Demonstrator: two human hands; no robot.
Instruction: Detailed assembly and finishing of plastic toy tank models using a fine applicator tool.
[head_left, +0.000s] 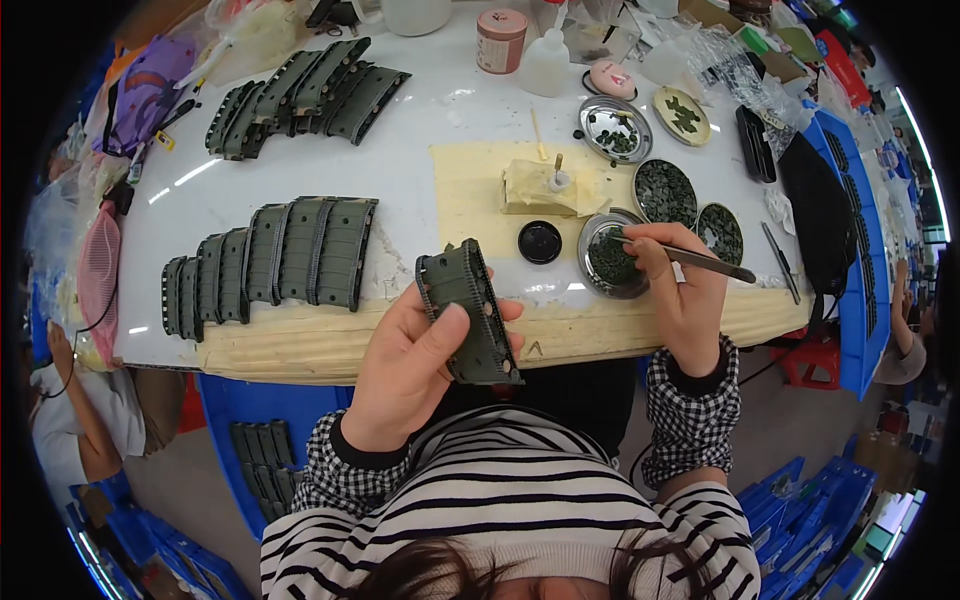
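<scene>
My left hand (400, 365) grips a dark green, slightly curved part (468, 315) with toothed edges, thumb across its face. Its lower end tilts toward me. My right hand (682, 295) pinches a pair of metal tweezers (700, 262). The tweezers' tips reach into a round metal dish (612, 290) of small dark green pieces; whether they grip a piece is too small to tell. Two more round dishes of similar pieces, one large (665, 193) and one smaller (720, 235), stand beside it. A small black pot (540, 242) sits to the left of the metal dish.
Similar green parts lie in a front row (270, 255) and a back pile (300, 98) on the left. Behind the pot stands a taped block (540, 188). Dishes, a pink tin (501, 42) and a squeeze bottle (545, 65) are farther back. A blue tray (225, 410) is below the table edge.
</scene>
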